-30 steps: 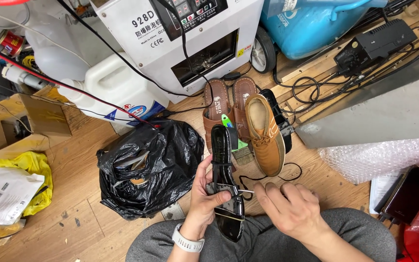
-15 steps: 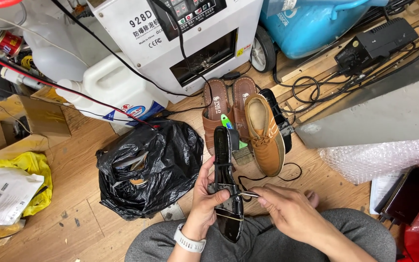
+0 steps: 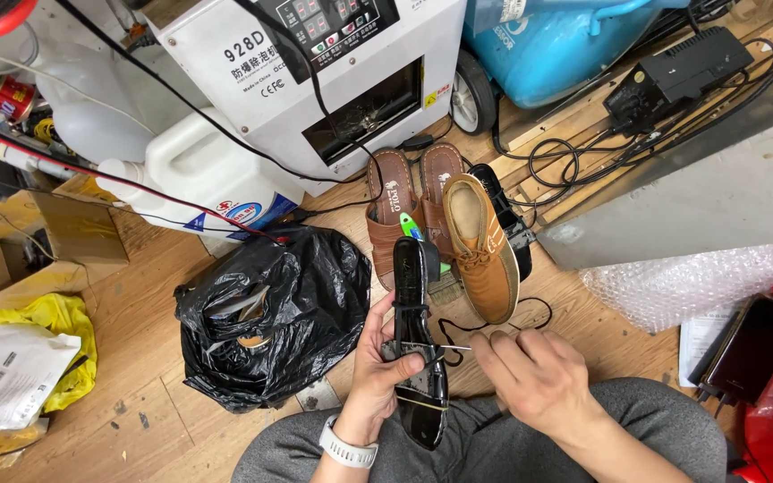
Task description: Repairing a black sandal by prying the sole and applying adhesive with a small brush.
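Black strappy sandal held over the lap for needle work.

Left hand [image 3: 378,367] grips the black sandal [image 3: 418,344] at mid-sole, fingers closed around it, toe pointing to 12 o'clock, steadying the strap. Right hand [image 3: 534,376], at 3 o'clock of the sandal, pinches a thin needle [image 3: 454,347] against the strap. Tan shoe [image 3: 480,246] and brown sandals [image 3: 404,206] lie at 12 o'clock; black bag [image 3: 270,313] at 9 o'clock.
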